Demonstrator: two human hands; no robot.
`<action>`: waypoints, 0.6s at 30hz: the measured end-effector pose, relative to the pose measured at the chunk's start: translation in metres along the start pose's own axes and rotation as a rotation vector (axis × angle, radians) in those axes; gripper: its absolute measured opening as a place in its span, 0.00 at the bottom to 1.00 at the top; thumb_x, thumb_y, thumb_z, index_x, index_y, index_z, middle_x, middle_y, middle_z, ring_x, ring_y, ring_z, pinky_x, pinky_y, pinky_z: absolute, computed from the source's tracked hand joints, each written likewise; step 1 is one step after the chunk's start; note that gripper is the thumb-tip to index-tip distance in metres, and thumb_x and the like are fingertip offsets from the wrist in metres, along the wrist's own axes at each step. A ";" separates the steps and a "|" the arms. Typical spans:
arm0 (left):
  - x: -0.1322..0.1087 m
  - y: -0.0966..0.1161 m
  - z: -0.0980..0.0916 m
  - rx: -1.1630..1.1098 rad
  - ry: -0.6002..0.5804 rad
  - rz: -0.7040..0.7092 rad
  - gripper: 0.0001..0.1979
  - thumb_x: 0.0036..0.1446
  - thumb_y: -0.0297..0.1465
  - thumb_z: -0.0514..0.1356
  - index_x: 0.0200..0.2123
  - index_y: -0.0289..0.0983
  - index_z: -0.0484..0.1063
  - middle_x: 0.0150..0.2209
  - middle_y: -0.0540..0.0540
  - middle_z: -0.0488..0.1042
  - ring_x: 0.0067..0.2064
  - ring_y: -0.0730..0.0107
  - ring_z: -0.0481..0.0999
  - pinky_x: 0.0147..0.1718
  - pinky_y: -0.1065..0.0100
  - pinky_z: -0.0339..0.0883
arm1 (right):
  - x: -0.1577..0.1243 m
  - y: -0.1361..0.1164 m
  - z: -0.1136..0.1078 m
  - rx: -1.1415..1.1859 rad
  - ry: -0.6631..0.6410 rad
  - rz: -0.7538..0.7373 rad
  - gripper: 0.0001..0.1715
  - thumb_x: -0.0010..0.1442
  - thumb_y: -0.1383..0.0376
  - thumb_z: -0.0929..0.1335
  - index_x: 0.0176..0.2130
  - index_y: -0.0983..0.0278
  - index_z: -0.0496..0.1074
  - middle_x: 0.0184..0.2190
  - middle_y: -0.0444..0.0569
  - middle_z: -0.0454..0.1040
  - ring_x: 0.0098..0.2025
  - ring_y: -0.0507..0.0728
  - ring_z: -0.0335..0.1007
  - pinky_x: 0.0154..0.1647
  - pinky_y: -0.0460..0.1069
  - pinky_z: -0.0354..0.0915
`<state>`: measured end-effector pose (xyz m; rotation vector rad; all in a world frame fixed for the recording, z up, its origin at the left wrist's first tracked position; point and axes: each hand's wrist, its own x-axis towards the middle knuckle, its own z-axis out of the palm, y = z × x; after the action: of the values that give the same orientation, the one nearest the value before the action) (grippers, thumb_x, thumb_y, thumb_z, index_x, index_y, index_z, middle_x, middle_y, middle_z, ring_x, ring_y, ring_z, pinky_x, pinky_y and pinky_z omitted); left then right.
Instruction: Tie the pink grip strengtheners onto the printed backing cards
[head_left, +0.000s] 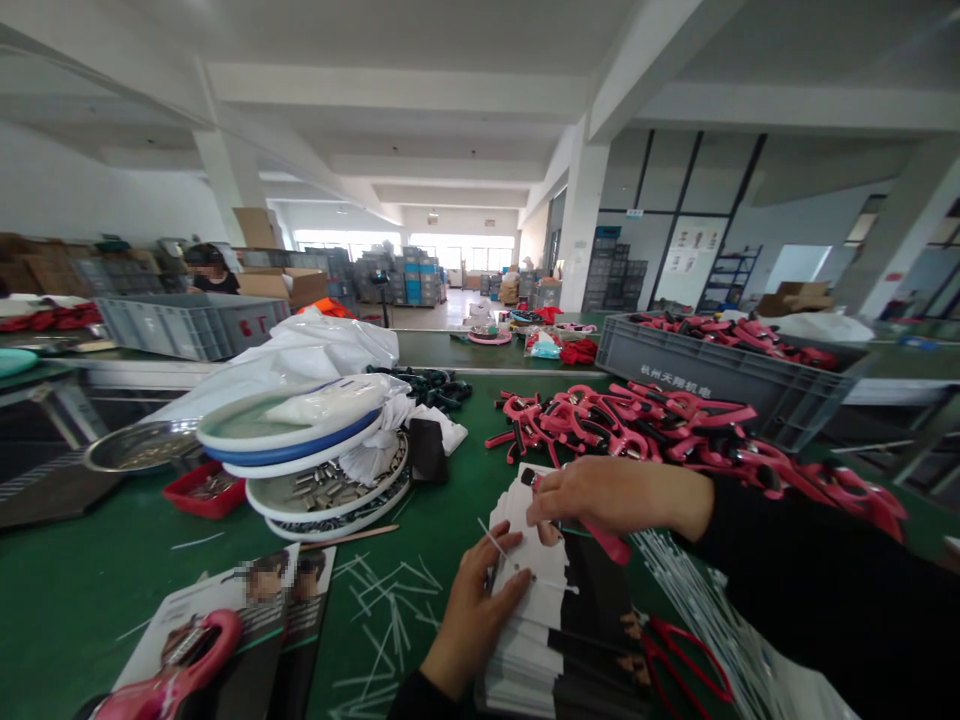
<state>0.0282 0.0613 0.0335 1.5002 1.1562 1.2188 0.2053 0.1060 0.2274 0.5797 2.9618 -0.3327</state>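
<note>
My left hand (480,605) lies over a stack of printed cards (525,640), its thumb and fingers curled about a thin white cable tie (495,540). The tie crosses the top card near its small holes. My right hand (585,495) is wrapped round a pink-handled tool (609,543), which it keeps low over the far end of the cards. Most of that tool is hidden under the fingers. Red-handled scissors (686,655) lie right of the cards, beside a bundle of long white cable ties (690,580).
Many pink tools (622,425) are heaped beyond my hands, before a grey crate (720,385). Stacked round trays (292,430) and a red box (204,490) stand left. A carded pink tool (176,670) lies front left, near cut tie pieces (386,620). Someone (214,272) sits behind another crate.
</note>
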 end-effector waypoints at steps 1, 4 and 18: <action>0.000 -0.001 0.000 0.000 0.001 -0.002 0.20 0.51 0.35 0.61 0.49 0.40 0.70 0.58 0.42 0.62 0.58 0.55 0.61 0.56 0.56 0.55 | 0.003 -0.004 0.002 -0.051 -0.030 -0.008 0.23 0.56 0.77 0.60 0.45 0.57 0.71 0.38 0.44 0.75 0.38 0.52 0.70 0.39 0.44 0.61; 0.001 0.000 0.000 -0.036 0.002 -0.025 0.26 0.50 0.35 0.61 0.54 0.39 0.65 0.57 0.40 0.64 0.58 0.56 0.61 0.56 0.56 0.55 | 0.009 -0.014 0.016 -0.238 -0.103 -0.020 0.25 0.53 0.77 0.63 0.47 0.57 0.70 0.38 0.47 0.75 0.38 0.55 0.70 0.35 0.47 0.61; -0.002 0.011 -0.005 -0.048 -0.079 0.017 0.39 0.46 0.33 0.64 0.60 0.40 0.52 0.58 0.40 0.61 0.59 0.56 0.60 0.55 0.57 0.56 | -0.021 0.007 0.052 0.037 0.516 0.380 0.20 0.62 0.65 0.57 0.52 0.64 0.66 0.44 0.54 0.74 0.44 0.56 0.70 0.45 0.51 0.63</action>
<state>0.0250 0.0574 0.0442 1.5117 1.0572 1.1800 0.2300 0.0924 0.1789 1.3941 3.2066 -0.2258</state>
